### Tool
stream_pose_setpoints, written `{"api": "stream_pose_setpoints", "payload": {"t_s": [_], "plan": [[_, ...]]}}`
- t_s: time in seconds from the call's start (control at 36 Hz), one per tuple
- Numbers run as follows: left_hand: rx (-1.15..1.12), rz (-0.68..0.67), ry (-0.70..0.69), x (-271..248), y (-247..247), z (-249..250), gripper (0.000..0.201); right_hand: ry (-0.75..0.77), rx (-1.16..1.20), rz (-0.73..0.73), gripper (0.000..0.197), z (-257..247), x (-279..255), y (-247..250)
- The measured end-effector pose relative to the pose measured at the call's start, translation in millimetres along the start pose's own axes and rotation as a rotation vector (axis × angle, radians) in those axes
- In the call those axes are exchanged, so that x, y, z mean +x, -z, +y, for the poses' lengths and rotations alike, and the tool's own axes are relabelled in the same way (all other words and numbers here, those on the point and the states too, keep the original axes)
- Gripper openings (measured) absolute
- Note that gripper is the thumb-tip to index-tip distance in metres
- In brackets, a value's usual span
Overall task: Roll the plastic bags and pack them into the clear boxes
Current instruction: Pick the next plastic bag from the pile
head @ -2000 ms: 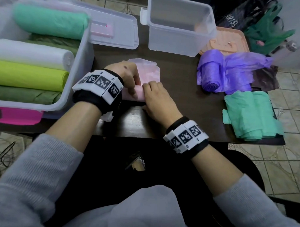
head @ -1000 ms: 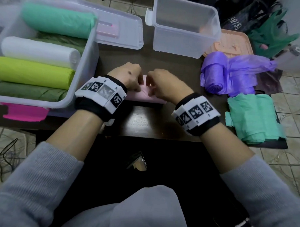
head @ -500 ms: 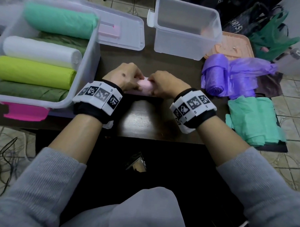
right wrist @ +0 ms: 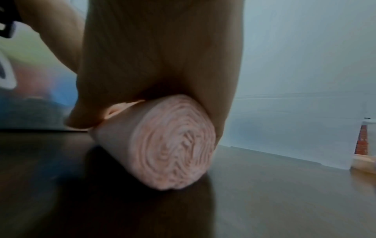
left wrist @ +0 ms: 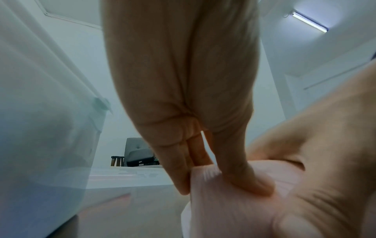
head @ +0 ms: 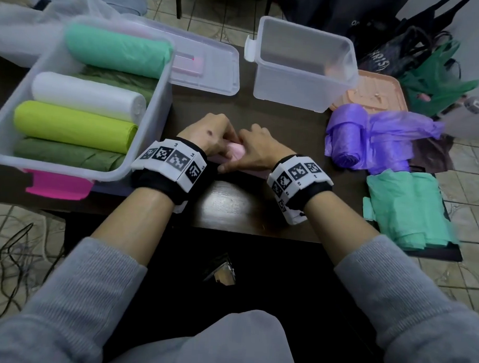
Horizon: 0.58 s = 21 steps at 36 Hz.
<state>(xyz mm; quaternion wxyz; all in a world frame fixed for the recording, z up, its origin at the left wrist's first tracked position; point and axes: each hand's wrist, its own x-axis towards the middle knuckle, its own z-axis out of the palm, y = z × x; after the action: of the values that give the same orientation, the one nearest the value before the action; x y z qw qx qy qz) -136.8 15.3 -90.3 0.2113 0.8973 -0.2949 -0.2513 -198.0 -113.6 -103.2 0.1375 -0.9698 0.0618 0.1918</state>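
Pink plastic, wound into a tight spiral, forms the bag roll (head: 236, 152) lying on the dark table (head: 232, 205) at frame centre in the head view. The right wrist view shows the spiral end face (right wrist: 173, 145) of the roll with its underside touching the table surface.

Left hand (head: 207, 134): fingers curled over the top of the roll, thumb (left wrist: 244, 173) pressed into the plastic; it grips the roll's left portion. Right hand (head: 257, 152): fingers curled over the roll's right portion, thumb against its near side; it grips the roll. The two hands sit just beside each other, knuckles nearly touching.

Surrounding items, by clock direction from the roll:
- 9 to 10 o'clock: large clear box (head: 141, 161) holding a mint roll (head: 115, 50), a white roll (head: 86, 94), a lime roll (head: 72, 125) and olive rolls (head: 65, 155). A magenta latch (head: 57, 186) sits on its near wall.
- 11 o'clock: clear lid (head: 209, 69), flat on the table behind the large box.
- 1 o'clock: small clear box (head: 298, 85), upright, open top.
- 2 o'clock: peach lid (head: 371, 93), partly behind the small box.
- 3 o'clock: purple bag (head: 370, 139), partly rolled, loose end trailing right.
- 4 o'clock: folded mint bags (head: 405, 209), at the table's right edge.
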Motion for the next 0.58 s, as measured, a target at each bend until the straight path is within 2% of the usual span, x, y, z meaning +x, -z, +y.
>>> {"api": "stream_pose_setpoints", "payload": {"t_s": [0.14, 0.25, 0.39, 0.5, 0.58], "plan": [[0.034, -0.015, -0.002, -2, 2, 3, 0.038, 0.065, -0.029, 0.108, 0.074, 2, -12, -12], [0.034, -0.042, -0.003, -5, 2, 5, 0.036, 0.053, -0.086, 0.173, 0.068, 1, -21, -21], [0.011, -0.041, -0.007, -14, 0, 9, 0.04, 0.078, 0.049, 0.163, 0.059, 5, -26, -26], [-0.057, 0.042, 0.018, -23, 1, 13, 0.054, 0.041, 0.142, 0.137, 0.057, 6, -24, -25], [-0.183, 0.145, -0.047, -43, 19, 20, 0.056, 0.007, 0.201, 0.198, 0.058, 3, -18, -18]]}}
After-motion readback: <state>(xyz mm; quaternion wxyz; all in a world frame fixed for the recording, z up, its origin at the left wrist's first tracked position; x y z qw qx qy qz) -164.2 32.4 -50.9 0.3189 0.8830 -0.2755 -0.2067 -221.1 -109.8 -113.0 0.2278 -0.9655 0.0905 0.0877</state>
